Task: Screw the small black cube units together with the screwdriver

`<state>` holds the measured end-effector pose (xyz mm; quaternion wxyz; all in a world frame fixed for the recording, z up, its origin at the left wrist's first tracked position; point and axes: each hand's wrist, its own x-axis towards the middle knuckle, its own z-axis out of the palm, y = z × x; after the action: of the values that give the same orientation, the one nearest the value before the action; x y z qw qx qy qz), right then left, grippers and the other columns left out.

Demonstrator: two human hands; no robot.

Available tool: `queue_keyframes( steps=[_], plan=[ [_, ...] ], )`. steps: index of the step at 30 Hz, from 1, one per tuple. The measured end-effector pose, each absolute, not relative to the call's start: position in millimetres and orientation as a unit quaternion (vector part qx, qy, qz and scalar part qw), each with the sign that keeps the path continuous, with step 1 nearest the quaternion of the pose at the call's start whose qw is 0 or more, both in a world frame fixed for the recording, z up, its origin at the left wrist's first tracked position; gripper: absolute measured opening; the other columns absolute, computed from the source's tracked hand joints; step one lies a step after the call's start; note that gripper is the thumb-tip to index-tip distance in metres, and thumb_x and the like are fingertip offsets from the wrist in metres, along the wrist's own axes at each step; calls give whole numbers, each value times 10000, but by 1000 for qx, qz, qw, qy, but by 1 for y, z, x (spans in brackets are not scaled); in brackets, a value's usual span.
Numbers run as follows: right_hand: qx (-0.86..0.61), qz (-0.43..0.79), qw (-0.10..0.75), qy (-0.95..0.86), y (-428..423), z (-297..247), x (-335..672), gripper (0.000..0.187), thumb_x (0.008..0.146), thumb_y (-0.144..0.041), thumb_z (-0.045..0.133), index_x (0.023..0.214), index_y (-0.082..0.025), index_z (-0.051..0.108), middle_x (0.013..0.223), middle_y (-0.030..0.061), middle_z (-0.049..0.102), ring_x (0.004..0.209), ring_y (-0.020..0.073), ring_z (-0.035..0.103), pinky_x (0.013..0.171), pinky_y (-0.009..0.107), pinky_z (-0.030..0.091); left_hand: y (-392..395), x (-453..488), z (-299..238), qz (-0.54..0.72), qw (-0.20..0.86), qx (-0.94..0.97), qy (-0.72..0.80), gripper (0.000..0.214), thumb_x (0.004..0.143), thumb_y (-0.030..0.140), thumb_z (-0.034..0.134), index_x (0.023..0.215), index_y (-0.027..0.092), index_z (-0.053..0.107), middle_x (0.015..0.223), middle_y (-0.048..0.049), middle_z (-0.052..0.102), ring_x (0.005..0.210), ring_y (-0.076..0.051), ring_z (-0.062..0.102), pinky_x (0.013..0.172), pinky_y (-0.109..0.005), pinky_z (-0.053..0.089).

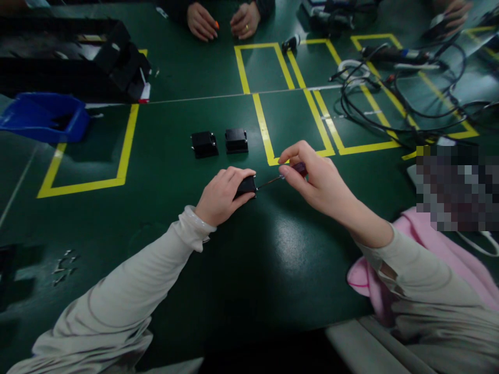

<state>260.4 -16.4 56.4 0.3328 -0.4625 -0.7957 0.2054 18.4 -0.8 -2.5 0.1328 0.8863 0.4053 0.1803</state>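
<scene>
My left hand [222, 195] is closed over a small black block [247, 185] and presses it onto the green table [249, 259]. My right hand [312, 174] pinches a small screwdriver [286, 174] by its dark handle. The thin metal shaft lies almost level and its tip touches the right side of the block. Two more black blocks [204, 144] [236, 140] sit side by side a little farther back on the table.
A blue bin [47, 117] and black trays [78, 57] are at the far left. Tangled cables and tools [393, 83] lie at the far right inside yellow tape outlines [265, 130]. Another person's hands [222, 21] rest at the far edge. Small screws [64, 265] lie near left.
</scene>
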Motion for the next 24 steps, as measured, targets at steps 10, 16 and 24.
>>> queue_keyframes(
  steps=[10,16,24],
  plan=[
    [-447,206,329,-806,-17,59,260,79,945,-225,513,1020,-203,524,747,-30,572,632,108,570,608,241,411,-1,18,-3,178,129,886,409,437,947,337,602,1333,154,510,1228,-125,603,1081,-289,577,956,-447,489],
    [-450,206,326,-806,-17,58,260,53,967,-252,503,967,-206,528,673,-46,555,560,98,544,575,239,394,-1,18,-2,180,129,886,409,431,950,337,596,1333,163,504,1224,-121,604,1083,-288,576,951,-445,490],
    [-459,203,325,-801,-17,58,260,81,962,-291,523,946,-212,522,728,-23,596,619,116,586,590,248,411,0,18,-4,182,131,886,406,436,948,334,602,1336,162,501,1234,-123,601,1093,-286,575,959,-446,487]
  ],
)
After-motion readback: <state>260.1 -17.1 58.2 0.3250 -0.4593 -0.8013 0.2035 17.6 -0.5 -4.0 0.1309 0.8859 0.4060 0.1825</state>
